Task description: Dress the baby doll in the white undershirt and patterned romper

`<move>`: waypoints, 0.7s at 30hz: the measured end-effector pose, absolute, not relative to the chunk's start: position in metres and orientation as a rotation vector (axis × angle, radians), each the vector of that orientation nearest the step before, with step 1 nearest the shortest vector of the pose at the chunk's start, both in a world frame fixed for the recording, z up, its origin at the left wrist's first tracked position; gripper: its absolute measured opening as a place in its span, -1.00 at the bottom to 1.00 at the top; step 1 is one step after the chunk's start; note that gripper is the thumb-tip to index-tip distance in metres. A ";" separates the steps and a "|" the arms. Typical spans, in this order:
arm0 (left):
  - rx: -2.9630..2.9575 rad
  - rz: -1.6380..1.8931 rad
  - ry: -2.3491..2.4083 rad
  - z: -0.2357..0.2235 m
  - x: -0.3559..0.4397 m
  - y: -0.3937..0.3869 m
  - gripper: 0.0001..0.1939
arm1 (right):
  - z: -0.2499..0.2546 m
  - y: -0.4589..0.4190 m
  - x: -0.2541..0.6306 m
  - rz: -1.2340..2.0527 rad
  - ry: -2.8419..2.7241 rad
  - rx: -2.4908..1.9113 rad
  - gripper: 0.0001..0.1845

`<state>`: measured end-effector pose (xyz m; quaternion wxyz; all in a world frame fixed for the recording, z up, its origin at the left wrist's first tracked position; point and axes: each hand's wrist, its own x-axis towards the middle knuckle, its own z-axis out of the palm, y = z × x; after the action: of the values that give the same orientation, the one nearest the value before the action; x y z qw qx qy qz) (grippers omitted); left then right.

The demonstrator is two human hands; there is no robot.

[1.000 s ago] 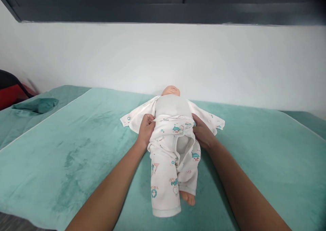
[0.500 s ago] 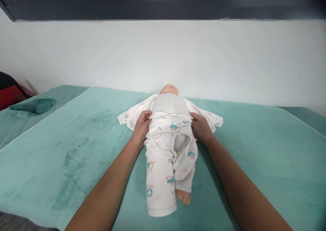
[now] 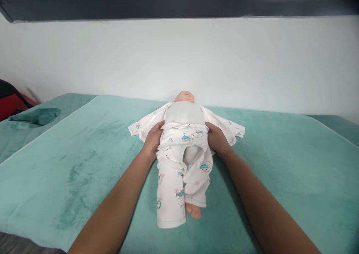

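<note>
A baby doll [image 3: 184,96] lies on its back, its head toward the wall and its grey torso [image 3: 184,112] bare at the chest. White printed baby pants [image 3: 171,172] cover its legs and reach the waist, with an oval opening at the crotch. One foot [image 3: 193,210] pokes out of the right-hand pant leg; the other pant leg hides its foot. My left hand [image 3: 153,140] is closed on the waistband at the left side, fingertips partly hidden. On the opposite side my right hand [image 3: 218,139] grips the waistband, its fingers tucked behind the fabric. An open white baby shirt [image 3: 224,125] spreads under both arms.
A teal sheet [image 3: 92,164] covers the bed beneath the doll. Behind stands a white wall [image 3: 179,56] with a dark frame [image 3: 140,7] above. A red and black object [image 3: 12,102] sits at the far left, near a dark teal cloth fold [image 3: 36,116].
The pant legs and foot have swung slightly left and up in view. The waistband lies smoother, and the crotch opening shows wider. My fingers have slipped further behind the waist.
</note>
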<state>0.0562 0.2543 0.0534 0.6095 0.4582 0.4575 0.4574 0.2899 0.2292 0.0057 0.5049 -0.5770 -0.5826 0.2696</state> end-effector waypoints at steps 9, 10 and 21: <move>1.751 1.422 1.101 0.033 0.049 0.255 -0.62 | 0.000 0.224 0.285 0.295 -1.325 -1.412 -0.54; 1.801 1.423 1.078 0.034 0.048 0.254 -0.63 | 0.003 0.222 0.284 0.242 -1.376 -1.386 -0.52; 1.576 1.273 0.998 0.043 0.044 0.256 -0.64 | 0.019 0.207 0.288 0.508 -1.367 -1.211 -0.77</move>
<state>0.0436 0.2558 0.0427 0.4272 0.6310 0.3996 0.5096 0.2877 0.2074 0.0194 0.5836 -0.5187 -0.5856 0.2176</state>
